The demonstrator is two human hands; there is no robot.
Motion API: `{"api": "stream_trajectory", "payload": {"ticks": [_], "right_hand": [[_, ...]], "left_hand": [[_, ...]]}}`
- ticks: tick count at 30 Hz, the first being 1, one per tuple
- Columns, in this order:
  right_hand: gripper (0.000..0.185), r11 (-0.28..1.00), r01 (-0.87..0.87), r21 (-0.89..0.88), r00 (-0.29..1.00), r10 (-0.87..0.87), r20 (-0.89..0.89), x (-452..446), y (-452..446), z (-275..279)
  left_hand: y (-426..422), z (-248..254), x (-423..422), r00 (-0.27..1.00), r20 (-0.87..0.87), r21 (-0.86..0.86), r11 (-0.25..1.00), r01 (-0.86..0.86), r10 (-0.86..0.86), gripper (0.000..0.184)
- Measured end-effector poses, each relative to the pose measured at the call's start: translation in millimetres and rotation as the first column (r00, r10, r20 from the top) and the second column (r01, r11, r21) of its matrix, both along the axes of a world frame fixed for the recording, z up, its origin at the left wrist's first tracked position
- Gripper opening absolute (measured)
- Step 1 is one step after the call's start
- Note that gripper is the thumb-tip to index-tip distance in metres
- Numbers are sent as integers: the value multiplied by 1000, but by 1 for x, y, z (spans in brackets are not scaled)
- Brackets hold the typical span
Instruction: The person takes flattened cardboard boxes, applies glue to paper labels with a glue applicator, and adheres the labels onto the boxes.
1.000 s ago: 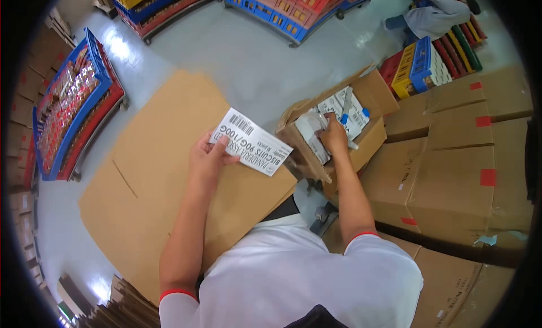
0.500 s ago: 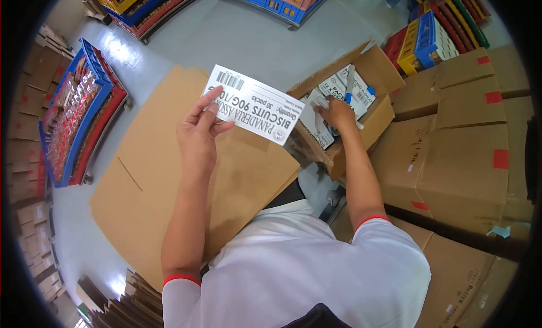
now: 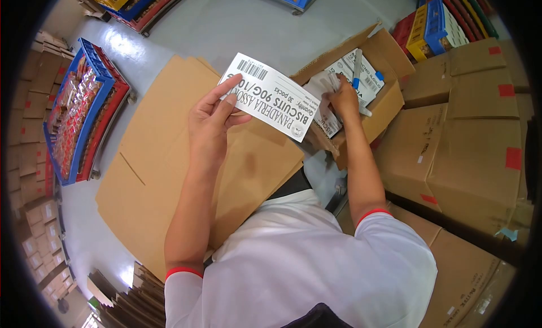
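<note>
Head view: one white printed label [image 3: 274, 99], barcode and "BISCUITS" legible, upper centre of the frame, pinched at its left end between thumb and fingers of the left hand [image 3: 210, 122], over the edge of flat cardboard sheets [image 3: 144, 136]. Right hand [image 3: 345, 97], upper right, inside an open carton [image 3: 379, 120] at a pale translucent item [image 3: 323, 84], fingers bent, exact grip not determinable; a blue-ended marker [image 3: 357, 67] lies within. Progress, as judged: one label out and in hand, loose; the right hand's business in the carton apparently unfinished.
</note>
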State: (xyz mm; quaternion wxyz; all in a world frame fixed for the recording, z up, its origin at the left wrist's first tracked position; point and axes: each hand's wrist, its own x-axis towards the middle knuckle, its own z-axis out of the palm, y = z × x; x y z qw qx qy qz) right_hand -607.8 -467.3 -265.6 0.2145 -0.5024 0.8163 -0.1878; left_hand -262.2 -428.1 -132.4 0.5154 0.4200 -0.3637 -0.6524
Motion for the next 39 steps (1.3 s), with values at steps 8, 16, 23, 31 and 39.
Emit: {"api": "stream_trajectory", "payload": {"ticks": [8,16,23,31,39], "right_hand": [[73,949,99,-298,959,-11,284,-22,1,34],[75,808,187,-559,982,-150,111,-62,31,124],[75,751,177,-636,984,-120,133,-15,42,138],[51,569,-515,-641,857,353,-375,62,56,147],[34,303,-766,-567,585,693,-421,159,46,157]], "left_hand": [[-16,26,-45,991,76,-49,993,111,-107,38],[-47,-35,-127,437,897,-302,625,720,-70,26],[-54,-36,-143,39,999,-16,519,855,-33,18],[-32,-21,-72,572,-680,-49,806,590,-460,69],[5,-20,49,990,-93,142,983,116,-103,34]]}}
